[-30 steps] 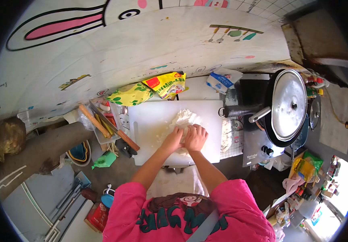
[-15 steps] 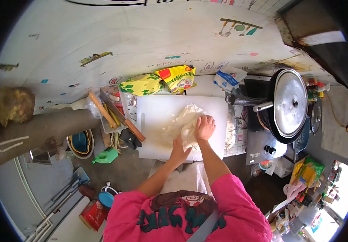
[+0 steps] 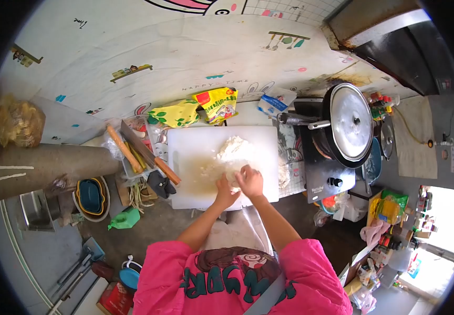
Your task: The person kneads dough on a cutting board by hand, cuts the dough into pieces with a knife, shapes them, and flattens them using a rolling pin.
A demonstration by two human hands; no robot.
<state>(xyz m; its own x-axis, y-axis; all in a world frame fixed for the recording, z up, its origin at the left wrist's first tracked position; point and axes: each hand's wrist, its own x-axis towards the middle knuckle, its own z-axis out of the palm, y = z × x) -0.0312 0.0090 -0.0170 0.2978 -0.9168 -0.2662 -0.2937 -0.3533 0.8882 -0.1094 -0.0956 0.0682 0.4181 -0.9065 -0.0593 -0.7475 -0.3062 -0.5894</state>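
Observation:
A white cutting board (image 3: 190,152) lies in front of me, dusted with flour. Close to its near edge, a pale lump of dough (image 3: 233,177) sits between my two hands and is partly covered by them. My left hand (image 3: 227,193) grips its left side. From the right, my right hand (image 3: 251,181) presses on the same lump with curled fingers. Just beyond, a loose heap of white flour (image 3: 236,148) rests on the board.
Left of the board, a cleaver (image 3: 143,147) and a wooden rolling pin (image 3: 124,149) lie across a plastic bin. Yellow bags (image 3: 217,105) stand behind the board. At right, a lidded pan (image 3: 350,123) sits on a black cooktop (image 3: 316,181).
Both hands have drawn closer together near the board's front edge. My right hand's fingers, earlier laid over the dough, are now curled. The flour heap now shows apart from the hands.

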